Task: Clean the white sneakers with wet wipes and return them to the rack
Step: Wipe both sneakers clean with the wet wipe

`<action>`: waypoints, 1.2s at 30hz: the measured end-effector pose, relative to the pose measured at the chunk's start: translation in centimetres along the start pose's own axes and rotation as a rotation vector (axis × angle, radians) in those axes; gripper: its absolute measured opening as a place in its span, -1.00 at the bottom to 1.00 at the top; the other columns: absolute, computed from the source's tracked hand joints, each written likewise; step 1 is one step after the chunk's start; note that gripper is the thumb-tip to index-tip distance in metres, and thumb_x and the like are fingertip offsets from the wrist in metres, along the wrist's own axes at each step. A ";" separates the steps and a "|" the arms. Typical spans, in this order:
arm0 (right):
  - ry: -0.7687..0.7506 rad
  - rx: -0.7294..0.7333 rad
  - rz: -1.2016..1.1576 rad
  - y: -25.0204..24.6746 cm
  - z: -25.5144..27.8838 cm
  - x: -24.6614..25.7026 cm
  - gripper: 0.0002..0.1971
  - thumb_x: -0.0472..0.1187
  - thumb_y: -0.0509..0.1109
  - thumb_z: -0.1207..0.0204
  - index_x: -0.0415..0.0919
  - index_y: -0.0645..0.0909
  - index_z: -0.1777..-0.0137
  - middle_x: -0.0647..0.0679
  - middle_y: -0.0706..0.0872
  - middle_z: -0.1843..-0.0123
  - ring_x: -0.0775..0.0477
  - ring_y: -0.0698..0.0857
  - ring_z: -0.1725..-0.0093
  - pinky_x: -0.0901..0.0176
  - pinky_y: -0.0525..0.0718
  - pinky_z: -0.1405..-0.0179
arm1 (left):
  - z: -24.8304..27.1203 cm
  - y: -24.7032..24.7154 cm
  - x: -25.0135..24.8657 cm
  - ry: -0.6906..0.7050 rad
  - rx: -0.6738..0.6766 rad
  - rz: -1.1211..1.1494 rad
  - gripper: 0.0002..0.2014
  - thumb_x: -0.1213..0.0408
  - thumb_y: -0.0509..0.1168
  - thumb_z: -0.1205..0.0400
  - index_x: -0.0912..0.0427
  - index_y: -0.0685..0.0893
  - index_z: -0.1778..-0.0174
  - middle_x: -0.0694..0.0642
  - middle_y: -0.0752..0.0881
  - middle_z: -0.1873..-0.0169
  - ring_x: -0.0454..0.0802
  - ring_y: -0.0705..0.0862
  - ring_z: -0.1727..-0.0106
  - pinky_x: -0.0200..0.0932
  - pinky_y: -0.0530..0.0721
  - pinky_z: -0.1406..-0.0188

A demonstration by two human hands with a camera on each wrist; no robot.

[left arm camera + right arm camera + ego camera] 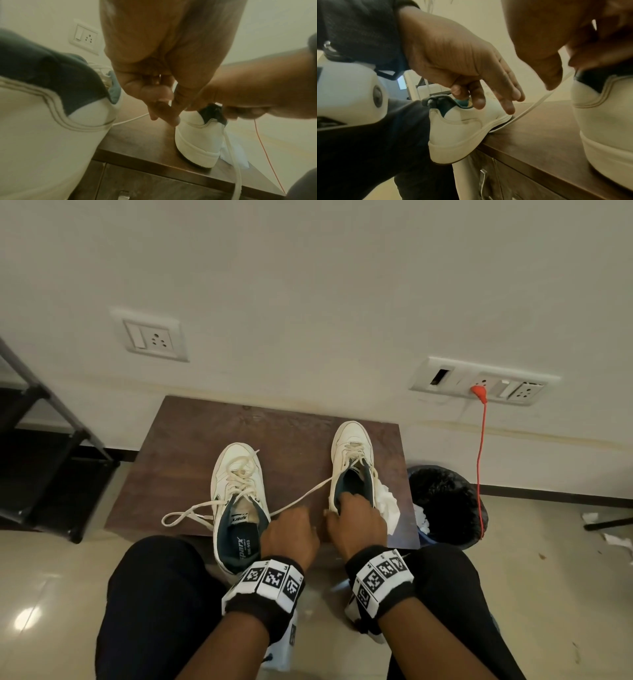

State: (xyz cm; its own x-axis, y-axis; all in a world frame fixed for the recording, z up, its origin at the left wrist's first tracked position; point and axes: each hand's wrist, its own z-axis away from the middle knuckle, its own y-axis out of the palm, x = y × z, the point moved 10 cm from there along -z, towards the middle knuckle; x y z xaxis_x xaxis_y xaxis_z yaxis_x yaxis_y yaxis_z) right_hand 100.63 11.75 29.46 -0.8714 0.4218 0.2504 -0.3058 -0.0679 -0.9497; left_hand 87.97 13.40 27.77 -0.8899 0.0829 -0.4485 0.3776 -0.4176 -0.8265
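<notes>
Two white sneakers with dark green lining stand on a brown cabinet top (191, 446). The left sneaker (236, 491) (458, 132) has its heel hanging over the front edge. My right hand (349, 508) (231, 109) grips the heel collar of the right sneaker (352, 460) (197, 142), fingers inside and thumb outside. My left hand (291, 529) (488, 102) hangs between the shoes with its fingers pointing down beside the left sneaker, and it holds nothing. A long lace (301, 498) runs across the top from the right sneaker and past the left one. A crumpled white wipe (388, 505) lies against the right sneaker.
A bin with a black liner (448, 508) stands on the floor right of the cabinet. An orange cable (481, 460) hangs from a wall socket above it. The dark shoe rack (51, 440) is at the far left. My knees frame the cabinet's front edge.
</notes>
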 end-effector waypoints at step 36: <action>-0.380 0.366 0.315 8.7 -1.0 8.3 -0.84 -0.26 0.23 -0.57 -0.22 0.63 -0.04 -0.20 0.71 -0.01 -0.25 0.71 0.03 0.00 0.65 0.08 | 2.9 -4.2 5.8 -0.116 -0.142 -0.092 -0.48 0.35 0.17 -0.60 0.12 0.16 -0.45 0.18 0.69 -0.13 0.23 0.73 -0.07 0.04 0.64 0.10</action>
State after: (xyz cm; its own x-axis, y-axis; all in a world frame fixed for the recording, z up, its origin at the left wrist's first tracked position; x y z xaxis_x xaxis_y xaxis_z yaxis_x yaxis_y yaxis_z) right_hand 91.06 15.54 23.10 -0.9965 -0.0163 0.0819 -0.0646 -0.4711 -0.8797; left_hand 80.46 13.05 29.65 -0.9426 0.0069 -0.3339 0.3187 -0.2805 -0.9054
